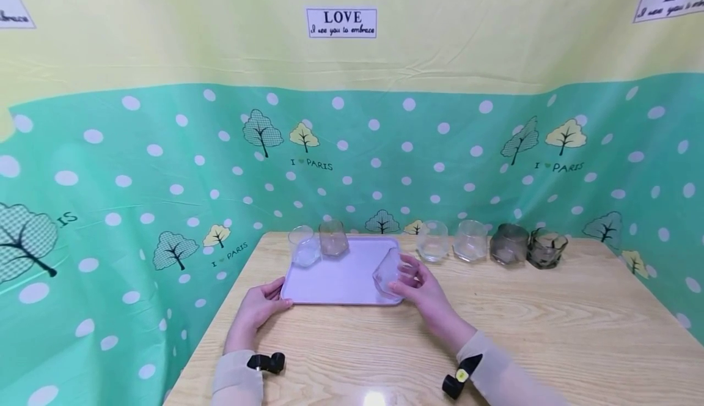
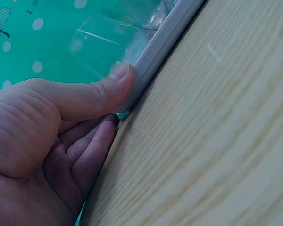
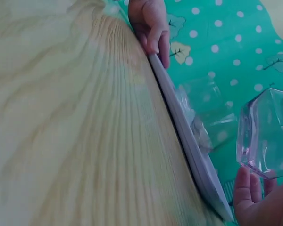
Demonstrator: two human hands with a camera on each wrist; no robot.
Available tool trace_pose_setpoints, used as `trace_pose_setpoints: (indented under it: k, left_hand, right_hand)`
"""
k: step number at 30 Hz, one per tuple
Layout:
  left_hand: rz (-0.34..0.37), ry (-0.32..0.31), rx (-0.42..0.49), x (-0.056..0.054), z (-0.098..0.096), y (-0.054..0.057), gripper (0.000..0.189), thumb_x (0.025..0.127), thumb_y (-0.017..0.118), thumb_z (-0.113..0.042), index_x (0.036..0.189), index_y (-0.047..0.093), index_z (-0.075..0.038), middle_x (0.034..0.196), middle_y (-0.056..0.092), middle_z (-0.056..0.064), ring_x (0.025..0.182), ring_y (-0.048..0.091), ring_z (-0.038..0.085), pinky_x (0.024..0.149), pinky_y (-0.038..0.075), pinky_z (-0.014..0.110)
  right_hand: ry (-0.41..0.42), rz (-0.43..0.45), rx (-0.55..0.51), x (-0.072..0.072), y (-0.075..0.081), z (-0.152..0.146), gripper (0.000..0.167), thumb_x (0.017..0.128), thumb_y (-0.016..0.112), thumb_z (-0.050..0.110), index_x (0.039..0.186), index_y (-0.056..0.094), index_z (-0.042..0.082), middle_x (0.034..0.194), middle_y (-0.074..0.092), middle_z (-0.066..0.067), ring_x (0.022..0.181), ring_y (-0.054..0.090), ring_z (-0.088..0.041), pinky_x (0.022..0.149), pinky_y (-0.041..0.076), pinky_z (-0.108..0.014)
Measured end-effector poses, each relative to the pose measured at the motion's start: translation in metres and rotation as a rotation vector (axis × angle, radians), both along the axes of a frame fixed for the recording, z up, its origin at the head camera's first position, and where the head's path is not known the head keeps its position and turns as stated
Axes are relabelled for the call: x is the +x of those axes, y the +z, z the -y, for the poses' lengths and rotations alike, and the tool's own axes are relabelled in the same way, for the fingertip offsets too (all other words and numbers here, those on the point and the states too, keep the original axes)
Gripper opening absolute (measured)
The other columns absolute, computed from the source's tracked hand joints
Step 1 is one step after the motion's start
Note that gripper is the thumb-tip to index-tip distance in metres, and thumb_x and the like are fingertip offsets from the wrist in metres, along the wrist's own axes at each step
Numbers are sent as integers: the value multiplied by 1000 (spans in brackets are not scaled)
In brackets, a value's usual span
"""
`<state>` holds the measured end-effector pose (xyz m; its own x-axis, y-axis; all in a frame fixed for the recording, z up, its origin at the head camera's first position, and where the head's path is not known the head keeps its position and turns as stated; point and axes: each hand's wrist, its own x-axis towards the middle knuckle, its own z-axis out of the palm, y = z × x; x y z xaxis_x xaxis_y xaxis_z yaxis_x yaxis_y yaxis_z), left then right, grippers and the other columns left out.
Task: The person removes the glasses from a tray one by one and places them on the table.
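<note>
A pale lilac tray (image 1: pixel 343 277) lies on the table. My left hand (image 1: pixel 260 308) holds its near left corner, the thumb on the rim (image 2: pixel 146 59) and the other fingers curled at the tray's outer edge. Over the right end of the tray, my right hand (image 1: pixel 420 287) grips a clear, faceted glass (image 1: pixel 387 273). That glass is tilted, its base facing left; the right wrist view shows the angular thick base (image 3: pixel 245 141). On the tray's far left stand a clear glass (image 1: pixel 305 250) and a brownish tinted glass (image 1: pixel 333 241).
To the right of the tray, along the back of the wooden table (image 1: pixel 495 320), stand two clear glasses, one (image 1: pixel 432 244) nearer the tray and another (image 1: pixel 470 244) beside it. Further right are a dark grey glass (image 1: pixel 508 247) and a low dark glass (image 1: pixel 546 250). A patterned green curtain (image 1: pixel 352 180) hangs behind.
</note>
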<state>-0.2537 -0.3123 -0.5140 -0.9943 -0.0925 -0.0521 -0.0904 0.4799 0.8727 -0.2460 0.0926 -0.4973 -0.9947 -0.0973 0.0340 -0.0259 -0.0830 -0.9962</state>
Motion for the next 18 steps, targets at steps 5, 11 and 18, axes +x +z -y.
trace_pose_setpoints:
  k: [5,11,18]
  left_hand:
    - [5,2,0,0,0,0,76,85,92,-12,151,57,2,149,58,24,142,54,38,117,45,50]
    - [8,4,-8,1,-1,1,75,85,92,-12,151,57,2,149,58,24,141,54,38,117,46,50]
    - [13,5,-18,1,-1,1,75,86,92,-14,151,57,1,149,58,23,142,53,37,117,45,50]
  right_hand:
    - [17,-22,112,2,-3,-25,83,86,90,14,158,48,13,151,56,-16,135,55,-35,106,51,-34]
    - [11,-17,171,4,-4,-50,84,86,91,15,158,48,15,152,54,-17,139,51,-37,102,55,-33]
    - [-24,-26,238,-1,-3,-75,88,88,91,17,161,42,11,157,47,-21,142,47,-41,97,55,-28]
